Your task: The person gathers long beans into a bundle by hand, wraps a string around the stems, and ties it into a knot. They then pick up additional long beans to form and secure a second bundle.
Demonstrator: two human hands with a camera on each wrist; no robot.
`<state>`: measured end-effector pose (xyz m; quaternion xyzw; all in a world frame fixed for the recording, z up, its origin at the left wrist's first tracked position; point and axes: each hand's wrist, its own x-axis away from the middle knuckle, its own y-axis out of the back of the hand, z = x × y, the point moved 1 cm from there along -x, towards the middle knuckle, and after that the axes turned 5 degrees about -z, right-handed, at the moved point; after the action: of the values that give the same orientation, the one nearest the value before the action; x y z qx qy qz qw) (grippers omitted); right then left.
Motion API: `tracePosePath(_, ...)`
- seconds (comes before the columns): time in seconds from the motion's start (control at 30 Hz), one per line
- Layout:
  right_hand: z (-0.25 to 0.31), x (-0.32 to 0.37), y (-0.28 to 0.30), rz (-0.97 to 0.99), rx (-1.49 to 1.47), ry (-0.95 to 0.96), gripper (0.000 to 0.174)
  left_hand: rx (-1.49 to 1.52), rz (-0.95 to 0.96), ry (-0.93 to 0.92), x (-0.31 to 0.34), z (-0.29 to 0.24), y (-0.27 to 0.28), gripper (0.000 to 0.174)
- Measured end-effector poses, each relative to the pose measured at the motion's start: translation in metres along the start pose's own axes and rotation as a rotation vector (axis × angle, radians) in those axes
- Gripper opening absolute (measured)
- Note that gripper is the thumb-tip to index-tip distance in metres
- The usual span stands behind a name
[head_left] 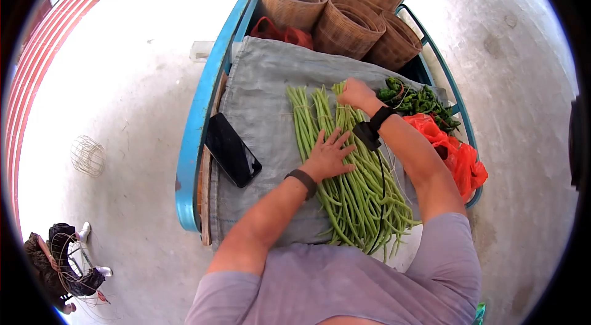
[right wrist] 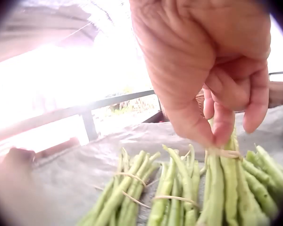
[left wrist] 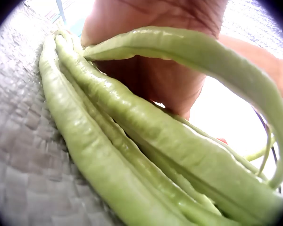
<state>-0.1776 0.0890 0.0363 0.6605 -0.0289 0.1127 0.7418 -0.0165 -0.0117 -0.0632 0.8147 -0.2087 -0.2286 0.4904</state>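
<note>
- Head view: the long green beans (head_left: 363,196) lie across the grey cloth (head_left: 261,97) in front of me, their tied ends away from my body and loose ends fanned toward it.
- My left hand (head_left: 330,156) rests on them with its fingers spread wide, so its grip closes round nothing.
- My right hand (head_left: 357,95) has a narrow grip, thumb and finger pinching at the band (right wrist: 226,153) near the top of one bundle (right wrist: 217,193). I cannot tell whether I pinch the band alone or some bean with it.
- Two more banded bundles, one leaning (right wrist: 111,197) and one more upright (right wrist: 174,202), stand out beside that one in the right wrist view.
- I expect modest weight from a single bundle, but length makes it awkward: lifted by one end, the far end should sag and drag.
- Each bean looks firm yet bendable; in the left wrist view one arched bean (left wrist: 203,54) curves over its neighbours. A tight squeeze or sharp fold could bruise or snap it.
- Their skins have a sheen, so I judge they may slide over each other; the thin band seems a poor handle.
- For lifting, I would wrap my right hand round the stems just below the band and slide my left palm under the middle, keeping clear of the black cable (head_left: 383,202).
</note>
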Motion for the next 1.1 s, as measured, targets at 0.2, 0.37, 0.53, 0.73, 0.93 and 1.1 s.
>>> tracePosePath(0.2,-0.056,-0.004,-0.026,-0.208,-0.968,-0.083,0.022,0.005,-0.013,0.015,0.0,0.001,-0.001,0.071)
tracePosePath(0.37,-0.079,0.013,-0.069,-0.228,-0.584,0.224,0.022,-0.03,-0.037,0.011,-0.003,-0.001,-0.001,0.074)
tracePosePath(0.53,-0.067,0.029,-0.082,-0.431,-0.18,0.195,0.02,-0.047,-0.045,0.002,-0.003,-0.001,-0.002,0.076)
tracePosePath(0.73,-0.054,0.036,-0.063,-0.614,-0.071,0.28,0.013,-0.043,-0.04,0.003,-0.003,0.0,0.0,0.077)
tracePosePath(0.93,-0.038,0.033,-0.022,-0.729,-0.172,0.092,0.01,-0.032,-0.002,0.024,-0.004,0.0,-0.001,0.076)
tracePosePath(1.1,-0.041,0.034,0.039,-0.859,-0.658,-0.007,0.014,-0.015,-0.003,0.023,-0.004,0.0,-0.001,0.076)
